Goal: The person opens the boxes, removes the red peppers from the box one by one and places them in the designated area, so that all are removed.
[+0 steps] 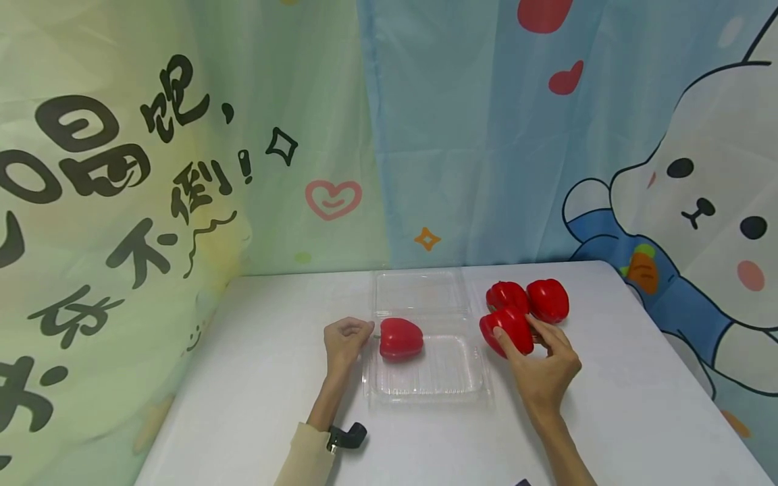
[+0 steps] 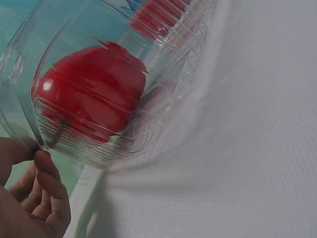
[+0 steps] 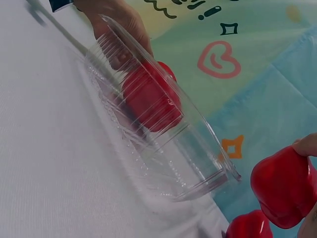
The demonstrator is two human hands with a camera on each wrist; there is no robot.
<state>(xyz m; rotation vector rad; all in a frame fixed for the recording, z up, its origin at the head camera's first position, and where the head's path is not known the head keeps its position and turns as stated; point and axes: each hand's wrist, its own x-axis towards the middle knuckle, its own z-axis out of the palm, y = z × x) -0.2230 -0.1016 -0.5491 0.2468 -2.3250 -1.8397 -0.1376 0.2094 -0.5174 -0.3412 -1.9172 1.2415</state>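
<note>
Red pepper (image 1: 506, 332) is being held by right grip (image 1: 545, 368), right of clear container (image 1: 446, 378). Container is holding second pepper (image 1: 401, 339) at left; left grip (image 1: 348, 343) is pinching container's left edge. Head view is showing two far peppers (image 1: 549, 301); right wrist view, one.

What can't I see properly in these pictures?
Head view: dark thing, cut off by the bottom edge.
Head view: back left pepper, partly hidden by the held pepper.
Left wrist view: red shape, blurred through the box and cut off by the top edge.
Right wrist view: right hand, mostly cut off by the right edge.
</note>
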